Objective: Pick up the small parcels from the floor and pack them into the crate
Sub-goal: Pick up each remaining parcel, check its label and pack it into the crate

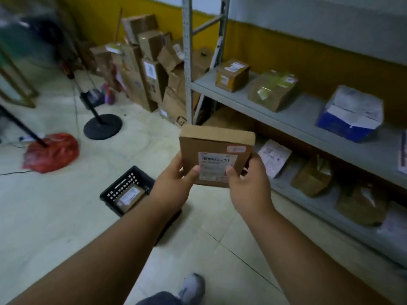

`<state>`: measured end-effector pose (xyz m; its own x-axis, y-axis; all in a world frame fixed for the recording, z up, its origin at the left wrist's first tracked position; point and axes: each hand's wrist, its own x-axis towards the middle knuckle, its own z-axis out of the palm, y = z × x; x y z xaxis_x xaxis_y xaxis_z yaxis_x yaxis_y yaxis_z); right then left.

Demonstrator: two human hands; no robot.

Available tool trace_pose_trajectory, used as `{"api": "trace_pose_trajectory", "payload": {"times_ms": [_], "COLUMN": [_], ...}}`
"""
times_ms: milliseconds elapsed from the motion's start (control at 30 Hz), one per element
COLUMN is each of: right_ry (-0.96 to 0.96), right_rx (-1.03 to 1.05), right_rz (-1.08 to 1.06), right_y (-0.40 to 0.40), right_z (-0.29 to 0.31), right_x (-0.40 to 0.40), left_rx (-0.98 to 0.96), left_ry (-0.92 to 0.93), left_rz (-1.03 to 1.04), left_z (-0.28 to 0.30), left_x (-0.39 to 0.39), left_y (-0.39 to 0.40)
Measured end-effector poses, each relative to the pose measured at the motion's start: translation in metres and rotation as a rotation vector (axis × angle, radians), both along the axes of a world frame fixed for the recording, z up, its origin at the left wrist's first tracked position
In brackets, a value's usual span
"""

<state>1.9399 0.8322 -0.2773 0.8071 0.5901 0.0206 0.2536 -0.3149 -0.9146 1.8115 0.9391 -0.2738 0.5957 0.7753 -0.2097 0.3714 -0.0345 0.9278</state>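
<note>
You are holding a flat, nearly square cardboard parcel [217, 154] up in front of you with both hands, well above the floor [66, 216]. It stands almost on edge: its broad labelled face is turned toward you, its thin top edge tilts slightly away, and its longer sides run left to right. The white barcode label [217, 165] reads level, with a small red sticker [236, 149] near the upper right corner.

Your left hand [174, 183] grasps the lower left corner, thumb pressed on the front face and fingers curled behind. Your right hand [248, 186] grasps the lower right corner in the same way, thumb on the label edge.

The black crate [114, 192] sits on the floor below and to the left of the parcel, partly hidden by your left forearm. One brown parcel with a white label [128, 198] already lies in it.

To your right runs a grey metal shelf unit [297, 122] carrying several boxes, among them a blue and white box [350, 114], and more wrapped parcels on the lower shelf. A pile of cardboard boxes [149, 69] leans against the yellow wall beyond. On the floor to the left are a red plastic bag [51, 153] and a round black stand base [102, 127], both well apart from the crate. Your grey shoe [192, 287] shows at the bottom edge.
</note>
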Motion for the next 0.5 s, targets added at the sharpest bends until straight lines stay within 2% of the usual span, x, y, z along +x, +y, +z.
{"api": "trace_pose_trajectory", "payload": {"times_ms": [133, 300, 500], "right_ry": [0.023, -0.006, 0.046], "right_rx": [-0.037, -0.036, 0.035], "right_rz": [0.060, 0.137, 0.205], "right_y": [0.031, 0.069, 0.173], "right_z": [-0.018, -0.021, -0.018], "right_x": [-0.047, -0.094, -0.162], "left_rx": [-0.110, -0.125, -0.127], "left_ry": [-0.012, -0.024, -0.050], "left_rz": [0.094, 0.141, 0.140], "left_z": [-0.014, -0.018, -0.025], "left_x": [-0.053, -0.104, -0.178], "left_y": [0.014, 0.058, 0.153]}}
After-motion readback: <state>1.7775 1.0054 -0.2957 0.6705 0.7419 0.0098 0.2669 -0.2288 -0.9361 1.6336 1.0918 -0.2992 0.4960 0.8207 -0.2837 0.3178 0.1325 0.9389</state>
